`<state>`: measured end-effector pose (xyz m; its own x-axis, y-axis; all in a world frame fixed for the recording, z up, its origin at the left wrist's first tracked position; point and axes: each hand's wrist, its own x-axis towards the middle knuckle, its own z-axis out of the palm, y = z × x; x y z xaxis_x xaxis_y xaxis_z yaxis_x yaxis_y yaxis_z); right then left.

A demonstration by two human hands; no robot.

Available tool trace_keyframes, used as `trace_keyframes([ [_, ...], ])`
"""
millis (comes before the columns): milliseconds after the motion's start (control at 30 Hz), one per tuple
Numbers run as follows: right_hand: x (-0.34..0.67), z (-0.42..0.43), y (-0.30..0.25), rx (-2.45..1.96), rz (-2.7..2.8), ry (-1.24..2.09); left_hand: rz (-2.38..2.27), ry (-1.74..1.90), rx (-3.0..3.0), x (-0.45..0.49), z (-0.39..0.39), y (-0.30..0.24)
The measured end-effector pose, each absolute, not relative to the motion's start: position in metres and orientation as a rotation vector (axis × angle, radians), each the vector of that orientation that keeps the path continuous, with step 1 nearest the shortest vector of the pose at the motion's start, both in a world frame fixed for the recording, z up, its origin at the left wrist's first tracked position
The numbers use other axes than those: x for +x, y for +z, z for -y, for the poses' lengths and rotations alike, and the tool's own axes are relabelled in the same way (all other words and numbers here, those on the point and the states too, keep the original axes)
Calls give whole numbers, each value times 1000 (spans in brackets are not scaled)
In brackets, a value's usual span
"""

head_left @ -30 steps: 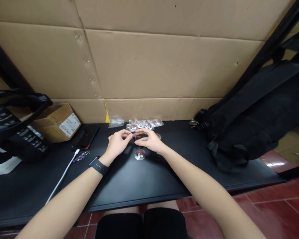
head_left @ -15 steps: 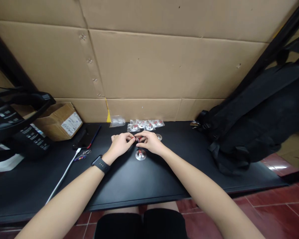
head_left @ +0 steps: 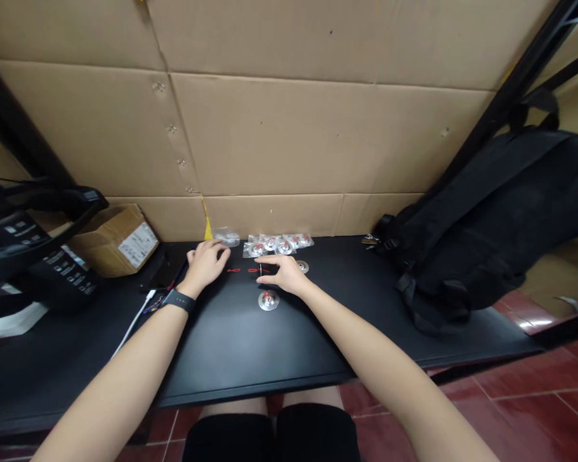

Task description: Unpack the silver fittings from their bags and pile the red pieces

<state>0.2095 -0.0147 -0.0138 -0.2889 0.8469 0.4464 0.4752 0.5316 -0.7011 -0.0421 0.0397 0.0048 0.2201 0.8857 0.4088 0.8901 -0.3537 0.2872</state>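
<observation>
Because the disc (head_left: 261,272) is held on edge, its rim pinched between the thumb and fingers of the right hand (head_left: 289,274), it could tip or spring free if that grip slackened; red cord (head_left: 253,270) shows on both sides of it, and a snag there could twist it, though whether the cord runs through the disc I cannot tell; a loose loop (head_left: 234,270) lies just to the left, easily dragged by a sweeping wrist. The near disc (head_left: 268,299) lies flat in front of the hand and the far disc (head_left: 303,265) beside its knuckles; a drop could knock either. Behind are packets (head_left: 285,247); the left hand (head_left: 205,263), thumb and fingers apart, is near a clear bag (head_left: 227,237); contact I cannot tell, but careless fingertips could shove it; the cable (head_left: 133,324) could catch that forearm.
</observation>
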Motion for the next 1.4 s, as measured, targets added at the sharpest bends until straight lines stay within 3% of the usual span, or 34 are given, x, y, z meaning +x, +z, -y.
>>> trace_keyframes([
  [433,211,19,-8,-1094,1938,502,1827,-527,-2260,-64,-53,-4],
  [700,224,18,4,-1077,1801,577,1816,-839,-2055,-59,-40,13],
  [867,243,14,12,-1058,1701,616,1573,-981,-2395,-36,-19,25],
  [1100,264,20,25,-1108,1816,546,1142,-788,-3087,11,8,15],
  [1400,266,29,32,-1229,2104,458,1063,-583,-3194,9,13,9],
])
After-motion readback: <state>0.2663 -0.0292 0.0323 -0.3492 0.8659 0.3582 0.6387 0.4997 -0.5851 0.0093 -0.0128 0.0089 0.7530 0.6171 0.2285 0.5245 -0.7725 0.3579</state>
